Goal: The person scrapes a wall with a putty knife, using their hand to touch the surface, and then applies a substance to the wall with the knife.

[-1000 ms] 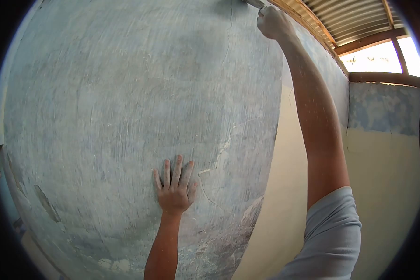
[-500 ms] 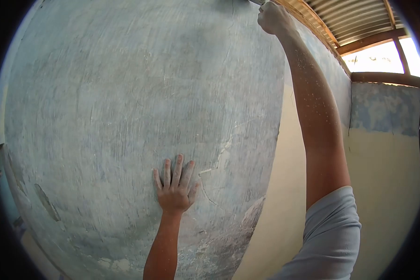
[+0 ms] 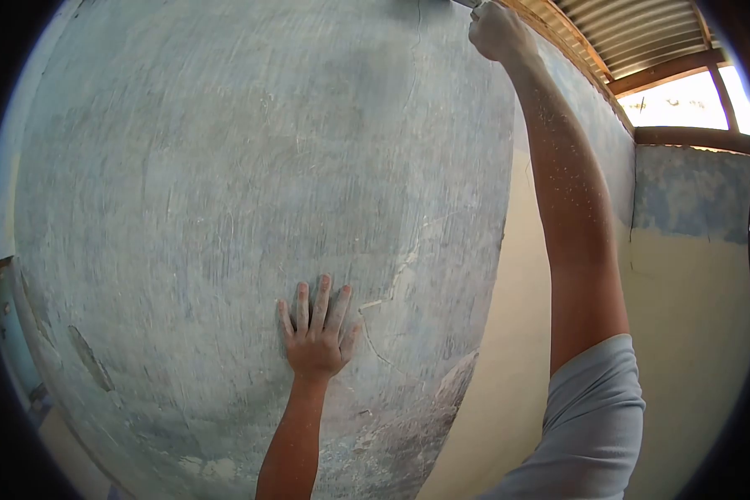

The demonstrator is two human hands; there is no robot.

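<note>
My left hand lies flat against a grey-blue wall, fingers spread and pointing up, pale dust on them. My right hand is raised high at the top of the view, its fingers closed round a metal tool that looks like a scraper. Most of that tool is cut off by the upper edge, so its blade end and its contact with the wall are hidden. Light specks of dust cover my right forearm. Below my left hand and to its right, the wall's surface is cracked and chipped.
A cream-coloured wall stands to the right, with a blotchy grey band above it. Wooden beams and a corrugated metal roof are at the upper right. A gouge marks the wall at lower left.
The view has shifted slightly, so the wall and both hands appear a little further right. My left hand remains flat on the wall; my right hand still grips the tool.
</note>
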